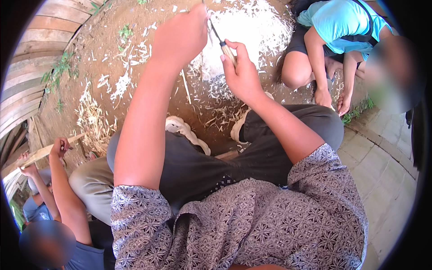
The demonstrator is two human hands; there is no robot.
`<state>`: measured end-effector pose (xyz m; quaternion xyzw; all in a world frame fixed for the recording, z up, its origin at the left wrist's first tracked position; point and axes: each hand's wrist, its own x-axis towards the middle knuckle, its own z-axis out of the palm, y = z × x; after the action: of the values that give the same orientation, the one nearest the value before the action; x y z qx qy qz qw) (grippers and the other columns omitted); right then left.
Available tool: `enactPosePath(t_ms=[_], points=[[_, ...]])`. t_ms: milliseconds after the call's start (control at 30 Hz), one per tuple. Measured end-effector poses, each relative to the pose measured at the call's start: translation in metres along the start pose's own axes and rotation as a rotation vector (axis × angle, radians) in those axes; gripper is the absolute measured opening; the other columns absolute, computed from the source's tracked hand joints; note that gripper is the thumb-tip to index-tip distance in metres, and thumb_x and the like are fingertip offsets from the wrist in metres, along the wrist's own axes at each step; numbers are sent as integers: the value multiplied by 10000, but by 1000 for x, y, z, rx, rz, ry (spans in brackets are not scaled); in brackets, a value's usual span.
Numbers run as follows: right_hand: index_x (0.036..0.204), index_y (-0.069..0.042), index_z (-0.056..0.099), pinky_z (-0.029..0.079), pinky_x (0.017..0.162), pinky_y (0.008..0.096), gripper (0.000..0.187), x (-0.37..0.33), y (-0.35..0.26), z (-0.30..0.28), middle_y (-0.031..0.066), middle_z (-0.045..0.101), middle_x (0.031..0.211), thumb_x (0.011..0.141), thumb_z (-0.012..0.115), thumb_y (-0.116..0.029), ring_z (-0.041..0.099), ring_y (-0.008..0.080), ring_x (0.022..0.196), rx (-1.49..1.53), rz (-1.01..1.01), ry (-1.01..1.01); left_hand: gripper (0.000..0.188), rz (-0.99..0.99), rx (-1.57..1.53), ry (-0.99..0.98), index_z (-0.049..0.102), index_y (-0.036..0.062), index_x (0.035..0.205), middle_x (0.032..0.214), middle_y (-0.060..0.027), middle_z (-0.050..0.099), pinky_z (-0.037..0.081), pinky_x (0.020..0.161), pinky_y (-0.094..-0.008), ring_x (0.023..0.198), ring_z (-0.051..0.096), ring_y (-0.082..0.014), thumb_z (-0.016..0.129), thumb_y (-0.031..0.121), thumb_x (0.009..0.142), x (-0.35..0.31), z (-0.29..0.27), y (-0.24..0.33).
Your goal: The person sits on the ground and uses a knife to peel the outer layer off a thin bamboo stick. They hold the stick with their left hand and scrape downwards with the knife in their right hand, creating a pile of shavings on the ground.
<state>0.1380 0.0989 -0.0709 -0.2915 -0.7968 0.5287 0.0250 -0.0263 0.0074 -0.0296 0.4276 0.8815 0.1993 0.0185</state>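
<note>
Wooden at the handle, thin at the blade: held that little knife [222, 45] tight in the right hand [240, 74], fingers wrapped round, thumb up along the handle, likely to steer the cut. Pointed the blade up and to the left, toward the left hand [180, 38]. Held the left hand shut like a fist, just beside the blade tip, around something thin and mostly hidden; could not tell what. Raised both hands out in front, well above the knees, perhaps so bits could drop away from the lap. Saw white shavings [252, 27] heaped on the brown dirt ground [148, 76] right under the hands, with more scattered out to the left. Rested pale shoes [182, 128] on the dirt near the heap. Noticed a person in a blue-green shirt [337, 27] crouched to the right, hands down by grey paving stones [382, 171]. Noticed another person low on the left holding a flat piece of wood [42, 153]. Found no bowl, box or bag anywhere; left the shavings loose on the ground.
</note>
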Motion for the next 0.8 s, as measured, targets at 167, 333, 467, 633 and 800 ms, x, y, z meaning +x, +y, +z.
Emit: enactPosePath(t_ms=[167,333,467,633,800], points=[[1379,-76,432,521,734,494,390,16,65,9,261,686,833,1029,543,-210,695,448,796,-169,32,-2,258,5,36,-26,553,57,1033,809,-240,684,496,687,-574,796,665,-471,477,301,1067,13,4,1],[1380,-74,430,518,719,488,387,7,68,14,247,689,824,1031,536,-205,698,428,780,-152,29,-13,268,-30,37,-45,553,53,1021,799,-238,684,503,691,-575,794,668,-472,482,307,1065,6,-3,12],[1372,-63,429,517,719,499,379,9,28,4,258,681,827,1033,528,-199,702,422,796,-124,57,-45,276,10,9,53,555,46,1035,781,-233,682,505,679,-574,765,666,-474,479,309,1066,3,8,-7],[1362,-69,438,529,738,508,389,10,79,17,282,692,869,1023,545,-226,709,451,838,-219,80,-28,328,46,57,57,586,38,957,740,-221,667,490,620,-541,689,647,-456,505,339,1060,5,8,2],[1371,-68,435,508,674,463,391,5,29,6,219,679,792,1033,546,-231,686,389,710,-45,39,-20,210,-19,9,21,610,27,947,841,-266,683,524,716,-573,810,676,-472,510,204,1000,4,-3,4]])
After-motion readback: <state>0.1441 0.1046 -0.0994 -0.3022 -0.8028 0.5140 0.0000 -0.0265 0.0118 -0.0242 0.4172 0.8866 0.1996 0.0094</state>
